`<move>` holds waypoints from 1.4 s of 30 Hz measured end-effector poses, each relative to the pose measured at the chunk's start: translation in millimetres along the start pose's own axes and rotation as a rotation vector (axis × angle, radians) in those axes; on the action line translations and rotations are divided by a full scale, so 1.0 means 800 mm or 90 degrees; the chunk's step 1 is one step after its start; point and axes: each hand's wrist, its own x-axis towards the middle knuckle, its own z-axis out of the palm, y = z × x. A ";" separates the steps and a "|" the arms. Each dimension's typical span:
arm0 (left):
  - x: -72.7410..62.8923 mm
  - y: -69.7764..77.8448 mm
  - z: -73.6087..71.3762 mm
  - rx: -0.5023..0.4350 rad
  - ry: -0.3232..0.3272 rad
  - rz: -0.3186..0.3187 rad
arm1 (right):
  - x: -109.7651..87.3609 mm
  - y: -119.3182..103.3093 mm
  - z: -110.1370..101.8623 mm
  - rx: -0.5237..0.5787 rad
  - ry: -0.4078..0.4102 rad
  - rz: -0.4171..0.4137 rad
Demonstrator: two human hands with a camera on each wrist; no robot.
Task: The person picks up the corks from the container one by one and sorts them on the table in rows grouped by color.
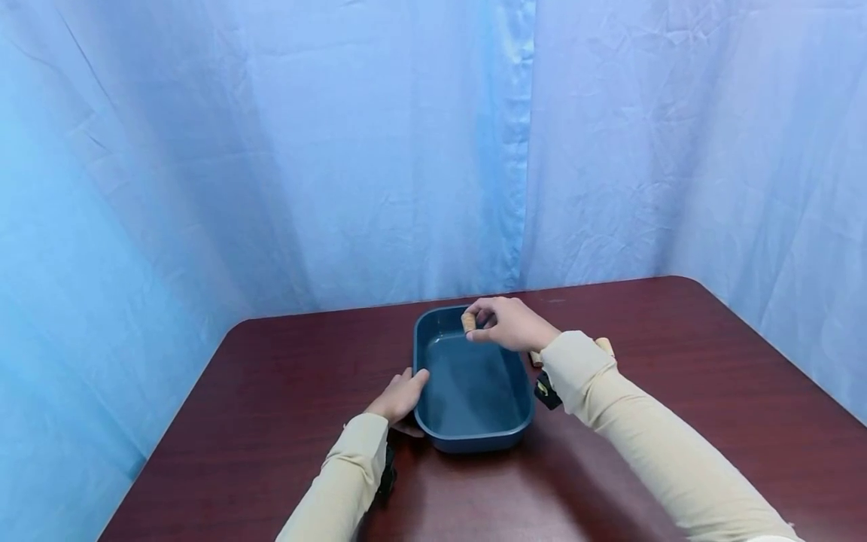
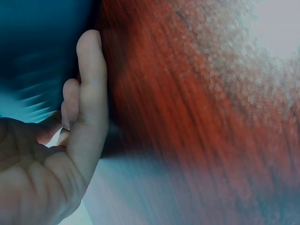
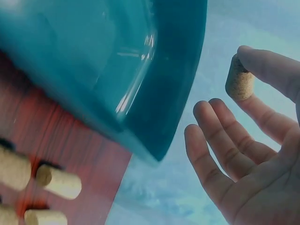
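Observation:
My right hand (image 1: 513, 324) is above the far part of a deep blue-green plastic basin (image 1: 474, 436). It pinches a cork (image 3: 240, 79) between thumb and index finger, while the other fingers are spread apart in the right wrist view. My left hand (image 1: 401, 395) holds the basin's left side, a finger lapping over the rim and the thumb (image 2: 92, 70) lying straight along the outer wall. No cork shows on the visible basin floor. Partly behind the right forearm lie more corks (image 1: 605, 346) on the table.
In the right wrist view several corks (image 3: 58, 181) lie beside the basin on the dark red wooden table (image 1: 291, 369). Pale blue curtains (image 1: 379, 150) hang behind the table and along both sides.

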 end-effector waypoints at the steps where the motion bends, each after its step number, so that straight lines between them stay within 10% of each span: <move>1: 0.000 0.001 0.000 0.000 -0.001 0.001 | -0.002 0.003 -0.003 -0.001 0.001 -0.001; 42: 0.005 -0.001 -0.001 -0.002 -0.004 -0.008 | -0.128 0.159 -0.072 -0.043 0.061 0.066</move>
